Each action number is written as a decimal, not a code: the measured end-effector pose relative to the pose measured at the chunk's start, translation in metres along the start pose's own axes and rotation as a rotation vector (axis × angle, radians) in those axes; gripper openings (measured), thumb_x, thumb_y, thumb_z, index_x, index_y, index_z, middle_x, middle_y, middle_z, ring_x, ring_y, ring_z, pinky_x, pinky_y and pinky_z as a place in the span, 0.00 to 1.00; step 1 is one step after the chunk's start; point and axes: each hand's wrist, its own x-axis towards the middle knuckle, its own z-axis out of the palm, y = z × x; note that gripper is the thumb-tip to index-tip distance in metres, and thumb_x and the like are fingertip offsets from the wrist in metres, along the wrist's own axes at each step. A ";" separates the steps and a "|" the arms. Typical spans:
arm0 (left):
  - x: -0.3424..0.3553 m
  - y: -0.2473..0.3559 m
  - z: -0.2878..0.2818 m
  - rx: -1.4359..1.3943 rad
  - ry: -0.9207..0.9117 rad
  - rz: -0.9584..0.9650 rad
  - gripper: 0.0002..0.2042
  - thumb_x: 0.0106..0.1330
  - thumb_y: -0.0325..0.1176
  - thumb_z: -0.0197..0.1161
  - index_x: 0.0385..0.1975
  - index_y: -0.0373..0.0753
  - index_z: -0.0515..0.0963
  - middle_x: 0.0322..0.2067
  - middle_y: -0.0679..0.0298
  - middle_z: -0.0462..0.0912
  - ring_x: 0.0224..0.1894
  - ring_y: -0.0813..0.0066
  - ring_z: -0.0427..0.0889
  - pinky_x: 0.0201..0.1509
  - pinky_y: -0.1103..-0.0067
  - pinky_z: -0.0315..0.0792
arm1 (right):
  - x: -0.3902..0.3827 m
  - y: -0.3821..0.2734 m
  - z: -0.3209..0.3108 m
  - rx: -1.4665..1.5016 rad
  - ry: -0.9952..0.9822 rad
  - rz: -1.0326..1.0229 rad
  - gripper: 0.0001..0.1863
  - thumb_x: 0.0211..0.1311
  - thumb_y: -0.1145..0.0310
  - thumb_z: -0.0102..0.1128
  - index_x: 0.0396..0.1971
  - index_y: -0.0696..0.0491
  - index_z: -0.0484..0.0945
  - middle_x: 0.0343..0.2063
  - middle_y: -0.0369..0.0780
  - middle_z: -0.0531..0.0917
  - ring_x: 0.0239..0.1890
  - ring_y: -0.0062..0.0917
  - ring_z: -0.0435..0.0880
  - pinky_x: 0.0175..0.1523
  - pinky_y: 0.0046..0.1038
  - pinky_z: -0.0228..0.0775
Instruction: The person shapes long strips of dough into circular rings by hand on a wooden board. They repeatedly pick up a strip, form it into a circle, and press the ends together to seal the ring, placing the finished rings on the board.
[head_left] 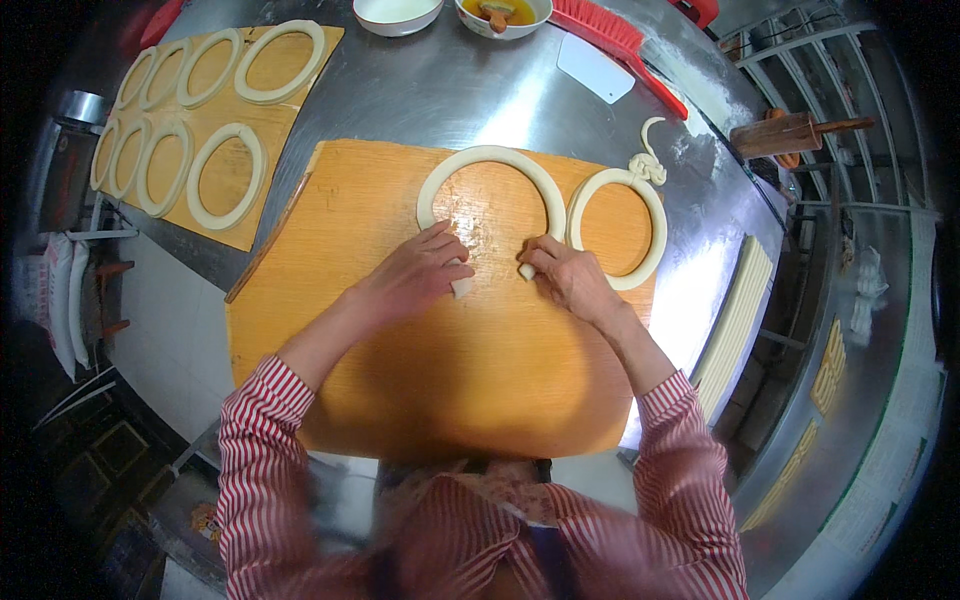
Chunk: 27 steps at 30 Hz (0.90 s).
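A thick rope of pale dough [492, 154] lies curved into an arch on the wooden board [400, 400], its two ends pointing toward me and apart. My left hand [432, 262] is closed around the left end, whose tip shows below the fingers. With thumb and fingers, my right hand [568, 272] pinches the other end, and a short stub sticks out beneath. Close beside my right hand, a closed dough ring [657, 215] rests on the board's right part. Small dough scraps [648, 168] lie by its upper edge.
Several dough rings [256, 190] sit on a second board [228, 125] at the far left. At the back stand a white bowl [398, 14] and a bowl of yellow liquid [515, 12]. A red brush [610, 35], white scraper [597, 68], rolling pin [775, 135] and dough strips [735, 325] lie rightward.
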 end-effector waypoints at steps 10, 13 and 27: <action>0.043 0.007 0.013 -0.518 0.160 -0.420 0.10 0.58 0.25 0.69 0.39 0.35 0.82 0.40 0.57 0.82 0.45 0.63 0.82 0.51 0.71 0.75 | 0.006 -0.029 0.017 0.492 0.341 0.337 0.19 0.56 0.75 0.70 0.49 0.58 0.81 0.43 0.41 0.86 0.39 0.31 0.86 0.45 0.29 0.80; 0.042 -0.001 0.014 -0.633 0.191 -0.408 0.11 0.62 0.24 0.67 0.44 0.33 0.82 0.42 0.58 0.84 0.47 0.67 0.83 0.52 0.75 0.76 | 0.022 -0.051 0.019 0.844 0.363 0.577 0.27 0.53 0.73 0.76 0.53 0.64 0.79 0.37 0.38 0.86 0.34 0.17 0.83 0.42 0.22 0.79; 0.051 0.003 0.016 -0.690 0.053 -0.538 0.11 0.70 0.26 0.59 0.49 0.33 0.81 0.40 0.59 0.84 0.46 0.71 0.82 0.52 0.78 0.74 | 0.026 -0.037 0.044 0.916 0.465 0.545 0.27 0.53 0.81 0.68 0.57 0.62 0.77 0.36 0.42 0.85 0.34 0.21 0.83 0.41 0.22 0.78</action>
